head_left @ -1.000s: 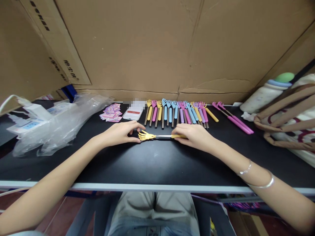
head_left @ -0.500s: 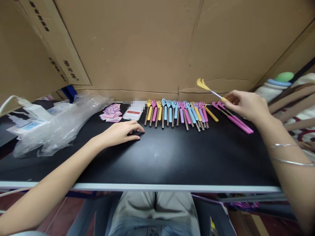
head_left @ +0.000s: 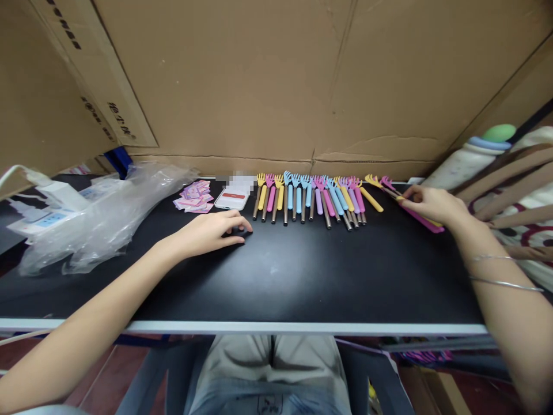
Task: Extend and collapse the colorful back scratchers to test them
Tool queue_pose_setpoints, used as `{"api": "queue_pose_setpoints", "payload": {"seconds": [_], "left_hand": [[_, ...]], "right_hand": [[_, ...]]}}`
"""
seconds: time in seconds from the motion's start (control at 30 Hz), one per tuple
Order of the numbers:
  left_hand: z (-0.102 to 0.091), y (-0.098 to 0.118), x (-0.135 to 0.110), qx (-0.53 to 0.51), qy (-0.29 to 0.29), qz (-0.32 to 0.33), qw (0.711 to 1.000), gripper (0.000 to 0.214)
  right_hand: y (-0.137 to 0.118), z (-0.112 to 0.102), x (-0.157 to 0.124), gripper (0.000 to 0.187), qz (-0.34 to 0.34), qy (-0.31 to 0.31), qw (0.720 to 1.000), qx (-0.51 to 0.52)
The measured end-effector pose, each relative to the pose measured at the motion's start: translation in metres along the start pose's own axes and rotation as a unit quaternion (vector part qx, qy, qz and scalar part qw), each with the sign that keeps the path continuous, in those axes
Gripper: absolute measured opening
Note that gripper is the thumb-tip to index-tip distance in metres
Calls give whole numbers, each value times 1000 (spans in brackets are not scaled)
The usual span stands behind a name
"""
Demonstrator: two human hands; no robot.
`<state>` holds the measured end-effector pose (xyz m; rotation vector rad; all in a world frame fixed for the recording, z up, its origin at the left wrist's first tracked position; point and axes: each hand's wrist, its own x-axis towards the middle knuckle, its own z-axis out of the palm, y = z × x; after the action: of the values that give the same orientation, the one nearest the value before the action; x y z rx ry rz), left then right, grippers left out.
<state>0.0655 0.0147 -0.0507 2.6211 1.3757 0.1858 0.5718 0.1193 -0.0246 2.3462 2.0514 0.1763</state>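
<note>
At the right, my right hand [head_left: 432, 203] is closed on the handle of a yellow back scratcher [head_left: 374, 181], whose clawed head points to the left. This one lies low over the pink back scratchers [head_left: 425, 222], partly covering them. My left hand [head_left: 211, 231] rests on the black table with loosely bent fingers, thumb apart, holding nothing. Just beyond it are a white phone-like device [head_left: 232, 199] and a pile of pink-purple cards [head_left: 194, 197]. Several back scratchers in yellow, pink, blue and purple [head_left: 309, 199] lie in a row at the middle back.
A clear plastic bag [head_left: 108, 222] partly covers a power strip [head_left: 52, 219] at the left. Cardboard [head_left: 242, 80] walls the table's back. A white bottle [head_left: 458, 164] with a green top and a patterned bag [head_left: 536, 196] stand at the right. The table's pale front edge [head_left: 276, 328] runs before my lap.
My right hand has lowered the yellow back scratcher from the air down onto the pink ones, moving it slightly right. My left hand has stayed in place.
</note>
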Motion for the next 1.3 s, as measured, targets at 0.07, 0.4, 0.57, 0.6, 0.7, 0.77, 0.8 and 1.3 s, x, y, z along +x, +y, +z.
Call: {"api": "queue_pose_setpoints", "payload": {"seconds": [0.07,0.4,0.57,0.6,0.7,0.77,0.8,1.3], "left_hand": [[0,0,0,0,-1,-1,1000,29],[1,-2,0,0,-4,-1,1000,30],[2,-2,0,-2,0,1,1000,32],[2,-2,0,-2,0,2,1000,32],[2,-2,0,-2,0,2,1000,32],[2,-2,0,-1,-1,3,1000,32],[2,-3,0,1,-1,4,1000,32],[3,-1,0,18,6,1,1000,32]], "right_hand": [[-3,3,0,40,-4,-7,1000,-8],[-12,6,-3,43,14,-47,998,-31],[-18,3,-10,48,35,-36,998,-43],[-19,2,-11,48,37,-33,998,-44],[-21,2,-14,47,40,-23,998,-48],[-23,1,-16,44,40,-10,998,-49],[-24,0,-16,44,39,-1,998,-49],[-55,13,-17,44,-113,80,990,20]]}}
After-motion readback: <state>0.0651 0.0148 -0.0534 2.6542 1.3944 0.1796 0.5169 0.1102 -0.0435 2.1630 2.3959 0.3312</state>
